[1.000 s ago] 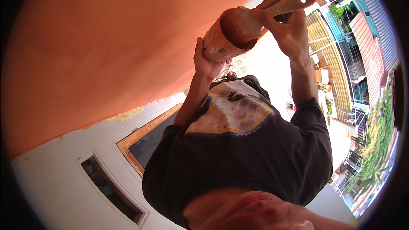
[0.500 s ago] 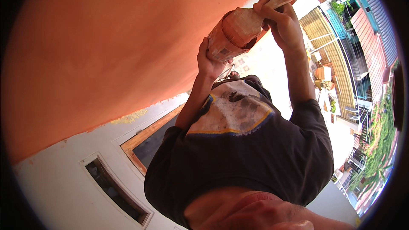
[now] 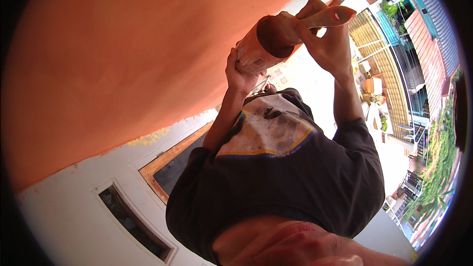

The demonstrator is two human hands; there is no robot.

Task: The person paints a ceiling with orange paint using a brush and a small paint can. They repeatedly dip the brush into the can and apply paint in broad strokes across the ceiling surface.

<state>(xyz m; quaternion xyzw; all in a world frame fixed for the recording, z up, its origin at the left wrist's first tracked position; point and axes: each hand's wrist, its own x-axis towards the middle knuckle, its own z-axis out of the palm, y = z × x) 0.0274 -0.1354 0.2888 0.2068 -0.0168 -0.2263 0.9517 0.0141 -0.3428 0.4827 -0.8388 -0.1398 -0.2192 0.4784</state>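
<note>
My left hand [image 3: 239,74] grips a cylindrical paint can [image 3: 256,59], smeared with orange, tilted so that its dark open mouth shows. My right hand [image 3: 322,47] holds a wide paintbrush [image 3: 319,17] by its handle, which has a hole at the end. The brush head dips into the mouth of the can, and its bristle tips are hidden inside. An orange-painted wall [image 3: 128,54] with uneven edges rises beside my hands on the left.
Below the orange lie a white wall [image 3: 64,207], a wood-framed opening [image 3: 152,177] and a narrow window [image 3: 133,221]. On the right are a bright paved yard [image 3: 281,76], a yellow corrugated roof [image 3: 389,69], red and blue roofs, railings and greenery [image 3: 438,152].
My right hand and the brush rose and moved left, then came back down, the handle now lower than half a second ago. The can has shifted slightly. Both hands keep their grips.
</note>
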